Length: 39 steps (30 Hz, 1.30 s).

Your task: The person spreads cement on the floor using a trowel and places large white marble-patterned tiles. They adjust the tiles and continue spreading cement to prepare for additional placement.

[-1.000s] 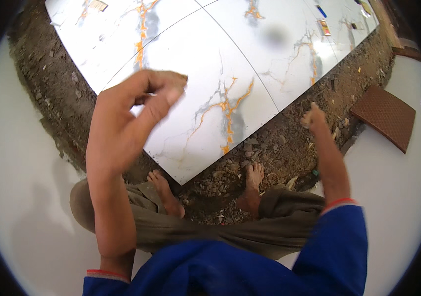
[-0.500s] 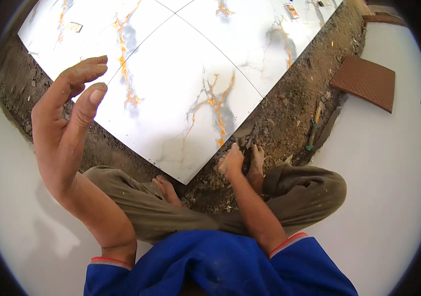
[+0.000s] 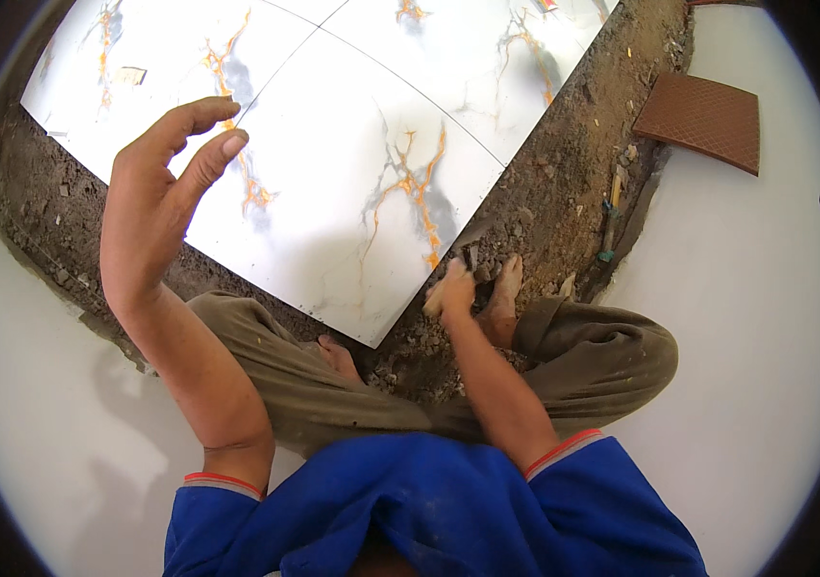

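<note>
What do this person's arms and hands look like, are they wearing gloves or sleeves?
No gloves: both the left hand and the right hand are bare, the right one dusted with dirt. The forearms are bare too. Blue sleeves end near the elbows, each with a thin red band at the cuff.

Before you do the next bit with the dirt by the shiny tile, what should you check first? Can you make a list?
1. Right hand on the dirt at the tile's edge: ok, it rests there.
2. What the right hand holds: cannot tell, its fingers are curled and dusty.
3. Left hand out of the way: ok, raised, open and empty.
4. Marble tile lying flat: ok, no lifted corner shows.
5. Bare foot away from the working hand: not ok, it is right beside it.
6. Tile surface clean: ok near the corner.
</note>
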### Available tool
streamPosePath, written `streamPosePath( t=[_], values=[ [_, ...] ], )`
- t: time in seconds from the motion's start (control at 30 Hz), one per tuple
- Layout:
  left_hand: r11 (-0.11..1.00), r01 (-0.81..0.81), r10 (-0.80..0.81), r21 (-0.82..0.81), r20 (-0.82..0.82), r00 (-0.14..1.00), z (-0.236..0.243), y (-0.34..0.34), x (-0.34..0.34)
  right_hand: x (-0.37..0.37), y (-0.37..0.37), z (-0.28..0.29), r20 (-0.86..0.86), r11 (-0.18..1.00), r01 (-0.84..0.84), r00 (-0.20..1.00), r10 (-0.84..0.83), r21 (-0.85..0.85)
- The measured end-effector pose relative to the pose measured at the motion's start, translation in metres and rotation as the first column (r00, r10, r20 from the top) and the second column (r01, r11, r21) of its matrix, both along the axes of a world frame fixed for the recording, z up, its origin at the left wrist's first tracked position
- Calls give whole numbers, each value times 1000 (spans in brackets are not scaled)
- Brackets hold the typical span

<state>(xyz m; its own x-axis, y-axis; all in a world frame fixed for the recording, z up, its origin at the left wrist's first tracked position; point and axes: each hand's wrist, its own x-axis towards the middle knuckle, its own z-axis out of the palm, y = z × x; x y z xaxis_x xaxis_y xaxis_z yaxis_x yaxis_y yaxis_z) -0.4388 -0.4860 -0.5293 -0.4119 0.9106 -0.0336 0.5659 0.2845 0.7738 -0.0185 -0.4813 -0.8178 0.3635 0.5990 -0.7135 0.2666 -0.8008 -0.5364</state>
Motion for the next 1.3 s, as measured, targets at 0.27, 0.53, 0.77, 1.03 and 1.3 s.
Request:
streamPosePath(
  t=[0.27,0.53,0.77,1.03,1.3],
  values=[
    [998,-24,22,-57,-44,999,1,-4,8,33,-109,-2,269,873,-404,839,473,-273],
    [996,50,-46,69,-48,998,-5,12,9,26,-88,5,410,903,-369,805,428,-219],
    [997,71,-70,10,-101,992,-7,14,20,20,-107,-20,176,853,-446,849,499,-271],
    [989,150,-150,1,-17,989,4,28,25,32,-121,24,22,509,-626,618,786,-591],
    [987,158,-158,-8,-50,986,-7,41,26,52,-90,31,283,564,-734,489,825,-378]
  ],
)
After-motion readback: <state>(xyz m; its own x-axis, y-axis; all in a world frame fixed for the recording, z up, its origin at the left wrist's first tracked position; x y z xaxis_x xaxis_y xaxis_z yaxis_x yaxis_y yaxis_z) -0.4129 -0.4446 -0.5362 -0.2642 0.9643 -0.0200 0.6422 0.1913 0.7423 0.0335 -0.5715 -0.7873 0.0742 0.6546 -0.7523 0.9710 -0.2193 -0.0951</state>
